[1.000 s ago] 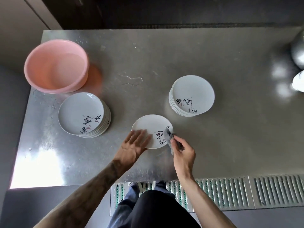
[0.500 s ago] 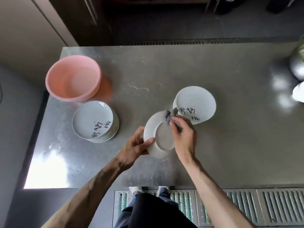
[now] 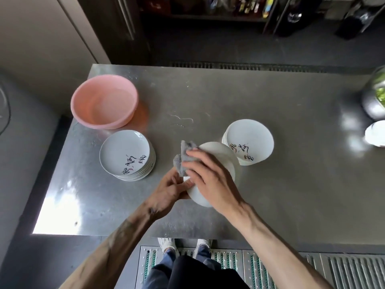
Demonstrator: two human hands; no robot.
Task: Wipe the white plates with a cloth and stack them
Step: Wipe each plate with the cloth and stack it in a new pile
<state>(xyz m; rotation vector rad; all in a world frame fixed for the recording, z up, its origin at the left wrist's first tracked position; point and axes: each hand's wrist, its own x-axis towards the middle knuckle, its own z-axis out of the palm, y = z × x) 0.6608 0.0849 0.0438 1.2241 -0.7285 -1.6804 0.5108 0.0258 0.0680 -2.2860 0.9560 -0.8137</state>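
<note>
Looking down on a steel table (image 3: 270, 195), broad and grey, glare off the near-left corner. Beyond the near edge, floor grating (image 3: 281, 265).

Far-left corner: pink basin (image 3: 104, 102), upright, mouth up. Far right edge: a metal pot (image 3: 373, 99), only partly in shot.

Just in front of the basin, the left stack of plates (image 3: 125, 155), white, black brush lettering on the top one. Well apart to the right, the right stack of plates (image 3: 250, 136), same lettering on top.

Between the two stacks, up off the table and tilted: the held plate (image 3: 220, 157), white, its far rim overlapping the right stack in this view.

On to the hands. Right hand (image 3: 210, 178) laid across the plate, fingers straight and close together, pressing down on the cloth; thumb hidden. Left hand (image 3: 166, 192) gripping the plate's near-left rim, fingers curled under, thumb on top.

Smallest of all, the grey cloth (image 3: 184, 159), bunched, trapped between right fingers and plate, a fold poking out past the fingertips at the plate's left edge.
</note>
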